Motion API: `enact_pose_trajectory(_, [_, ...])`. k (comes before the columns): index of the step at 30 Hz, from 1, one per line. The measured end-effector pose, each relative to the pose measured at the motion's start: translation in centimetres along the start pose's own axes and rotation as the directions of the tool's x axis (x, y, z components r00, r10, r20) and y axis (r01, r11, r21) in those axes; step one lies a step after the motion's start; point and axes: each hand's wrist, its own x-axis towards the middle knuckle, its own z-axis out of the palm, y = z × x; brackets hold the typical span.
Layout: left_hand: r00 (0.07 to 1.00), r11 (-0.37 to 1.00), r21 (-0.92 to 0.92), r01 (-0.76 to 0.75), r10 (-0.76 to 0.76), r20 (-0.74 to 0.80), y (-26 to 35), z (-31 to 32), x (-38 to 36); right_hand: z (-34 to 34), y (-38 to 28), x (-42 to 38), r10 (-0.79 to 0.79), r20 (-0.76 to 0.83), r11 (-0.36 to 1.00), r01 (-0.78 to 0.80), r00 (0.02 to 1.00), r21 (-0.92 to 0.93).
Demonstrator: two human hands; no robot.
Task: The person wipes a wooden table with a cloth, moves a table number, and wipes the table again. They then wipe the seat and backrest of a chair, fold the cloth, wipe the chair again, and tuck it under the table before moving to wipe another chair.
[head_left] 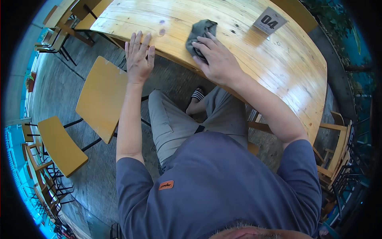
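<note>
Under my right hand (pixel 217 59) is a dark grey cloth (pixel 202 30), bunched on the wooden table (pixel 179 16) near its front edge. My fingers press down over the cloth and hide part of it. At the table's edge, to the left, my left hand (pixel 139 57) rests with its fingers spread and holds nothing. Farther right on the tabletop stands a table number sign (pixel 270 20) that reads 04.
A chair with a yellow seat (pixel 102 97) and backrest (pixel 63 145) stands at my left. Wooden chair frames (pixel 336 147) are at the right. Another table (pixel 59 14) with chairs lies at the far left. Plants (pixel 338 24) line the right side.
</note>
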Motion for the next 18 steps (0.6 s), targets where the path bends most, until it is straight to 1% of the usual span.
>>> enact_pose_trajectory(1, [0.997,0.997,0.023,0.076,-0.075,-0.035,-1.3,-0.4,-1.0,-1.7,-0.4,-2.0,-0.01,0.033,1.0,0.01,0.999,-0.004])
enact_pose_trajectory(2, [1.0,0.998,0.05,0.029,-0.029,0.01,-3.2,-1.1,-2.1,-3.6,-0.9,-4.2,-0.015,0.064,1.0,0.016,0.998,-0.011])
enact_pose_trajectory(3, [0.999,0.997,0.061,0.044,-0.045,0.007,-5.5,-1.2,-4.0,-5.5,-1.4,-6.4,0.008,0.106,1.0,-0.006,0.994,-0.026])
enact_pose_trajectory(4, [0.982,0.98,0.094,0.178,-0.183,0.05,-8.1,-0.7,-6.8,-7.1,-1.8,-8.6,0.031,0.148,0.999,-0.024,0.989,-0.044])
enact_pose_trajectory(5, [0.943,0.943,0.128,0.308,-0.32,0.088,-10.7,-0.1,-9.9,-8.3,-2.0,-10.9,0.057,0.192,0.994,-0.039,0.98,-0.099])
enact_pose_trajectory(6, [0.877,0.885,0.173,0.432,-0.457,0.149,-13.7,0.2,-13.2,-9.4,-2.0,-12.9,0.089,0.233,0.986,-0.052,0.968,-0.157])
enact_pose_trajectory(7, [0.787,0.81,0.221,0.544,-0.583,0.201,-16.6,0.5,-16.8,-10.1,-1.2,-14.8,0.07,0.25,0.981,-0.021,0.966,-0.193])
enact_pose_trajectory(9, [0.648,0.662,0.391,0.639,-0.738,0.189,-21.2,0.8,-23.5,-9.8,-0.9,-15.4,0.048,0.268,0.971,0.017,0.962,-0.237])
enact_pose_trajectory(11, [0.522,0.543,0.44,0.715,-0.834,0.18,-22.9,0.0,-27.3,-9.2,-1.2,-14.3,0.066,0.281,0.97,0.004,0.958,-0.242])
enact_pose_trajectory(12, [0.513,0.534,0.429,0.728,-0.84,0.176,-22.7,0.1,-28.8,-8.3,-1.2,-13.4,0.017,0.274,0.969,0.052,0.962,-0.241])
enact_pose_trajectory(14, [0.597,0.595,0.517,0.616,-0.78,0.187,-22.6,0.0,-31.7,-7.1,-1.2,-11.6,-0.037,0.289,0.963,0.112,0.957,-0.247])
enact_pose_trajectory(16, [0.575,0.575,0.51,0.64,-0.798,0.178,-21.5,-0.6,-30.9,-5.9,-1.6,-9.1,-0.105,0.324,0.949,0.192,0.94,-0.25])
enact_pose_trajectory(18, [0.552,0.554,0.509,0.659,-0.816,0.172,-20.4,-1.1,-30.0,-4.0,-2.9,-5.1,-0.142,0.352,0.947,0.231,0.925,-0.224])
